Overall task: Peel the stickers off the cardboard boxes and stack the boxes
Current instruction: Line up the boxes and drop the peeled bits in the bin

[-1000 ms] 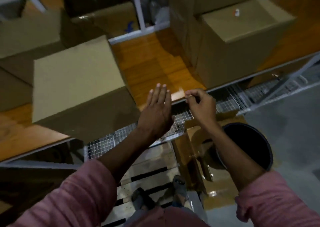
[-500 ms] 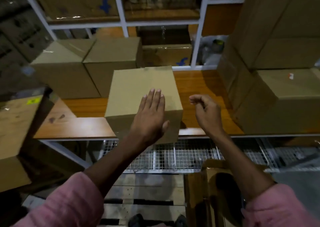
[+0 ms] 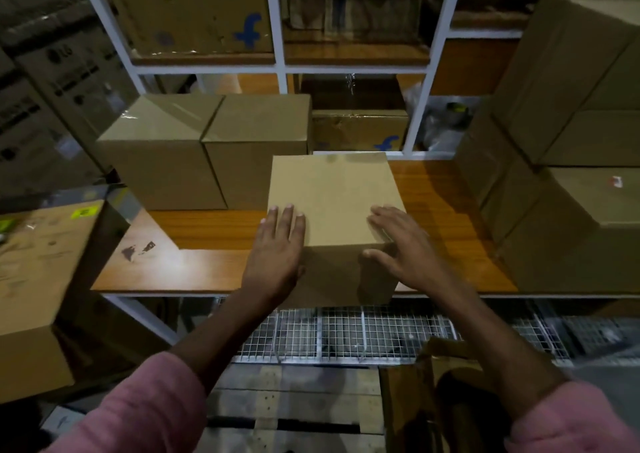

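A plain cardboard box (image 3: 336, 199) stands on the wooden shelf (image 3: 204, 262) at its front edge, its top bare of any sticker. My left hand (image 3: 277, 251) lies at the box's near left corner with straight fingers on the top. My right hand (image 3: 401, 244) is spread over the near right corner, fingers on the top and thumb against the front face. Two closed boxes (image 3: 207, 147) stand side by side behind and to the left. A box on the right (image 3: 595, 203) carries a small red and white sticker (image 3: 616, 181).
More boxes are stacked at the right (image 3: 568, 82). A box with yellow labels (image 3: 38, 262) sits at the left. White shelf posts (image 3: 420, 106) rise behind. A wire mesh tier (image 3: 346, 335) runs under the shelf, a pallet (image 3: 294, 407) lies below.
Both hands have come down onto the box's near corners. My right hand, pinched half a second ago, has spread its fingers. The view has swung left to centre the box.
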Action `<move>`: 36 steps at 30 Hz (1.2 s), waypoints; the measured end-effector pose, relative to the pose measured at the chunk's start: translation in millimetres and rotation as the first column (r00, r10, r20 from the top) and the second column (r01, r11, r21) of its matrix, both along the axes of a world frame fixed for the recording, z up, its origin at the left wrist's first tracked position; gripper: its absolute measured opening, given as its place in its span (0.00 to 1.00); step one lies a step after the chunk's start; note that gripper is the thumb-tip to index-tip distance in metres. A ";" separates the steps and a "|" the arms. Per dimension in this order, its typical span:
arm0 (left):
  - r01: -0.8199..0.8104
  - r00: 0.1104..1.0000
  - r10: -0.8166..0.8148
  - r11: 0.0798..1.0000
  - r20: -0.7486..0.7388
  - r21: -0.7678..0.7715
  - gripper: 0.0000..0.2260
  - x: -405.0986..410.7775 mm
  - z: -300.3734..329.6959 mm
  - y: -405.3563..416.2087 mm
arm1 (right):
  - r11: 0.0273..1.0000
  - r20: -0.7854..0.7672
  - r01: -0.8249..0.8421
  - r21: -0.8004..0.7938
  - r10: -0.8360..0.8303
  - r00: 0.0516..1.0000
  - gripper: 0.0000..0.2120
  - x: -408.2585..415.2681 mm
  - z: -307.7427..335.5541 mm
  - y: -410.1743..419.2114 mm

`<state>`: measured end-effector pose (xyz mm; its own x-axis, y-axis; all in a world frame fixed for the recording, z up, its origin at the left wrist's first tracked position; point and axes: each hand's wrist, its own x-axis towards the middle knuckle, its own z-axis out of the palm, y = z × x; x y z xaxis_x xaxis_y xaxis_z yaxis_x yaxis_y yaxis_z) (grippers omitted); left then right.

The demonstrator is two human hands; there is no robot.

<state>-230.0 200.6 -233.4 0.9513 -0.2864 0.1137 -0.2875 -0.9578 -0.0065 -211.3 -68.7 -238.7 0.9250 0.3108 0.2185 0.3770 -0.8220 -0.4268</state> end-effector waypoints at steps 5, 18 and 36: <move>0.107 0.994 -0.108 0.994 0.036 0.019 0.42 10.7 -2.1 -17.6 | 0.998 0.001 0.043 0.039 -0.043 0.999 0.33 -6.1 4.9 -23.3; 0.135 0.990 -0.135 0.991 0.039 -0.001 0.42 41.4 -3.3 -74.1 | 0.980 0.024 0.125 -0.153 -0.123 0.992 0.43 14.5 14.2 -74.0; -0.004 1.000 0.000 0.991 0.025 0.131 0.36 143.7 8.3 -97.3 | 0.947 -0.098 0.123 -0.298 -0.159 0.982 0.41 138.8 17.1 -89.1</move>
